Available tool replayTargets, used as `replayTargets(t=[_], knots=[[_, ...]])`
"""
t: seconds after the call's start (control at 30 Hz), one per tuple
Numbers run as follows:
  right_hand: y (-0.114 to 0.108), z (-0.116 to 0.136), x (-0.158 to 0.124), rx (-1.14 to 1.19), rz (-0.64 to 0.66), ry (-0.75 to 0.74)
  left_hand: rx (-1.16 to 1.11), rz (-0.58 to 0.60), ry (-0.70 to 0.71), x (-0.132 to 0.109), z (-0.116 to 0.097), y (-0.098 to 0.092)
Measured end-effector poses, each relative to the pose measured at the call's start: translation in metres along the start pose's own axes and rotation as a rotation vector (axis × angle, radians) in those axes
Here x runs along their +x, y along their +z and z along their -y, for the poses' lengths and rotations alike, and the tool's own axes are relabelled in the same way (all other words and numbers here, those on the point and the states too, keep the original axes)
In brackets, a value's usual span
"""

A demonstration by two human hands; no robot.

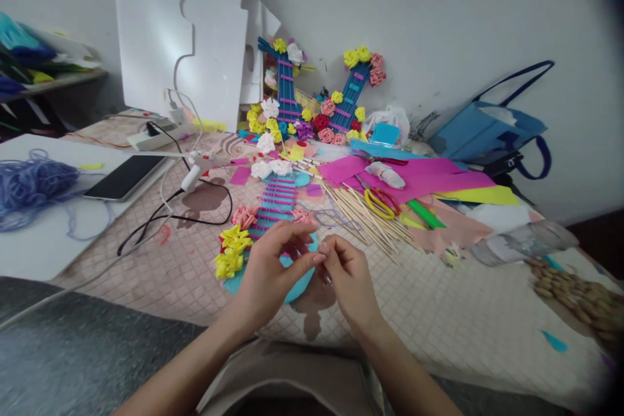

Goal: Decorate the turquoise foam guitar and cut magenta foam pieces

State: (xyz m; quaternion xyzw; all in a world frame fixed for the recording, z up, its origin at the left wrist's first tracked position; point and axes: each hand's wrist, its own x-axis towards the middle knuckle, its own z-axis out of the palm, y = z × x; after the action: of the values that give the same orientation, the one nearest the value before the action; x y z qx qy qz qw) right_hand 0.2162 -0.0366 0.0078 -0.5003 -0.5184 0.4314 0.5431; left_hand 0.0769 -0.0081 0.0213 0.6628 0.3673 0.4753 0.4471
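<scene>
My left hand (273,273) and my right hand (348,276) meet at the fingertips just above a blue guitar-shaped craft piece (275,208) lying flat, with pink stripes and yellow paper flowers (230,252) at its left side. Both hands have their fingers pinched together on something small that I cannot make out. A thin purple thread (336,218) loops on the cloth just beyond my right hand. A pile of thin wooden sticks (365,214) lies right of the craft piece.
Two finished flower-covered guitars (312,101) lean on the wall. A glue gun (199,166) with black cable, a phone (124,177), yellow-handled scissors (379,201), pink paper sheets (424,175), a blue bag (487,130) and a clear plastic bottle (524,242) lie around.
</scene>
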Motion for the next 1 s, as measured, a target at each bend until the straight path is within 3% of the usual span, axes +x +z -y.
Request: replayTargets(t=[0.17,0.33,0.5,0.77,0.83,1.0], knots=[[0.0,-0.001,-0.003,0.081,0.039,0.021,0.028,0.052,0.079,0.004,-0.008,0.003],[0.003,0.005,-0.01,-0.042,0.044,-0.023,0.236,0.038,0.239,0.002,-0.01,0.003],[0.003,0.01,-0.013,-0.146,0.057,-0.073,0.277,-0.107,0.116,0.002,0.001,0.0],[-0.002,0.005,-0.007,-0.247,0.029,-0.044,-0.016,0.054,0.014,0.0,0.003,-0.002],[-0.001,0.004,-0.008,-0.244,0.057,-0.027,-0.007,0.104,0.002,-0.002,0.002,-0.001],[0.0,0.001,-0.013,-0.219,0.126,-0.019,0.139,0.158,0.131,-0.006,-0.003,0.002]])
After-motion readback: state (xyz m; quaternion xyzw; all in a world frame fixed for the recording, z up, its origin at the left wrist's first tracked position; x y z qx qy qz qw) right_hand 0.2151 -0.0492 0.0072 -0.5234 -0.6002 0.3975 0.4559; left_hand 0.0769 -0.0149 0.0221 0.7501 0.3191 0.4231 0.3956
